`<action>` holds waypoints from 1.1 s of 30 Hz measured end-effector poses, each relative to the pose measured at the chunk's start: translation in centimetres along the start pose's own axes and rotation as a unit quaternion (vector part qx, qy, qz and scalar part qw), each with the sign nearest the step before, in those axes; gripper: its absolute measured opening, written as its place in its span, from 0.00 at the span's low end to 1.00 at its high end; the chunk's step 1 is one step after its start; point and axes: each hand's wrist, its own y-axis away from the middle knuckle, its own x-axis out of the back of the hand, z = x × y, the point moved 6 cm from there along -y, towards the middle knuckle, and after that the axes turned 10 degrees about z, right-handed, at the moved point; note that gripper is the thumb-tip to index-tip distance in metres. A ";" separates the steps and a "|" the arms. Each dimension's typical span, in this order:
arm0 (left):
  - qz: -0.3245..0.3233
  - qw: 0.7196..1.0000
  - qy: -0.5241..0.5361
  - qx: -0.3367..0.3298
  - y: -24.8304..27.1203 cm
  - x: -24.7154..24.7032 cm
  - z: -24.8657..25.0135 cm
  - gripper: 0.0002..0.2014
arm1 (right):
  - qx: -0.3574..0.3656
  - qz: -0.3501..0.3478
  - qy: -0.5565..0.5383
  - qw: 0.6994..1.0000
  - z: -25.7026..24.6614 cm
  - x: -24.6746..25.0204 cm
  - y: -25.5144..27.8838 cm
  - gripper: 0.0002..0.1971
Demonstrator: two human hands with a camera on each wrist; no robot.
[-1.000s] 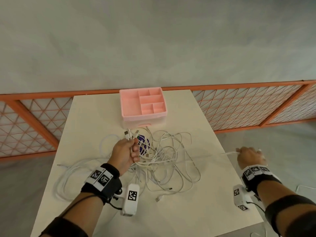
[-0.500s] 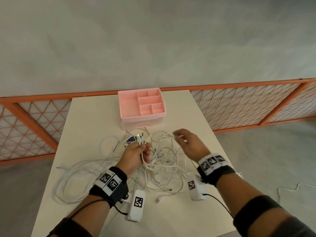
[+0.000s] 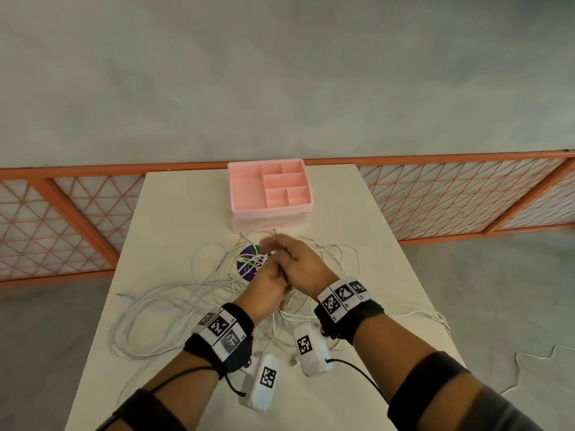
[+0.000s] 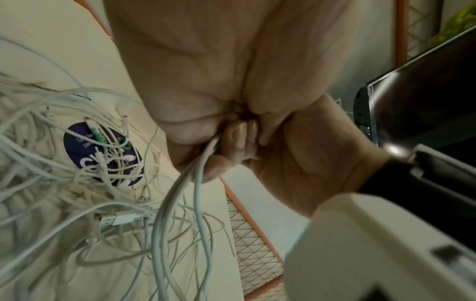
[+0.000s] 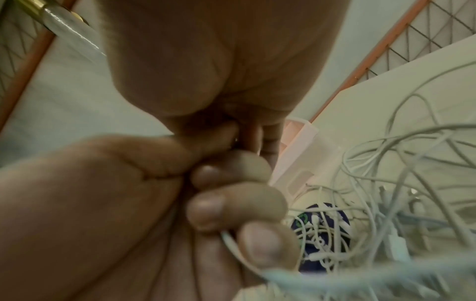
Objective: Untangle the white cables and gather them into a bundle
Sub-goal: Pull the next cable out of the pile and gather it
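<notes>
Right hand (image 3: 300, 262) swung in from 3 o'clock to meet left hand (image 3: 267, 289), left fingers (image 4: 238, 140) gripping white cables (image 3: 174, 301) above the desk (image 3: 174, 213) centre, left wrist view alone showing strands leaving that fist, right fingers' grip unclear, pink organizer (image 3: 269, 189) at 12 o'clock

The right hand (image 5: 219, 61) fills the top of the view, its palm toward the camera and its fingers folded down out of clear sight. Below it the left hand (image 5: 103, 213) comes in from the lower left, its fingers (image 5: 237, 207) curled, nails showing, around a thin cable (image 5: 231, 248) that runs off blurred toward the bottom. At right, tangled cables (image 5: 386, 193) lie on the table (image 5: 386, 85), over a dark blue sticker (image 5: 342, 220). A pink tray (image 5: 296, 154) stands behind the hands. An orange fence (image 5: 373, 42) runs behind the table.
</notes>
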 end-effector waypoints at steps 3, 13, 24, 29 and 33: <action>0.041 0.998 0.052 0.010 -0.2 0.5 0.0 0.11 | -0.044 0.006 -0.057 0.997 1.4 -0.5 1.4 0.31; 0.135 0.927 0.344 0.064 -1.6 5.3 0.1 0.15 | -0.058 -0.035 0.172 0.983 9.2 6.9 6.1 0.27; 0.097 0.956 0.246 0.129 -0.8 2.0 -2.8 0.18 | -0.260 -0.022 0.283 0.923 18.2 11.5 10.8 0.23; 0.079 0.966 0.209 0.132 -0.2 1.4 -3.4 0.20 | -0.266 -0.185 0.302 0.897 19.9 8.3 12.9 0.11; 0.084 0.966 0.206 0.135 -0.3 1.7 -3.7 0.19 | -0.180 -0.121 0.262 0.940 18.8 7.2 11.6 0.13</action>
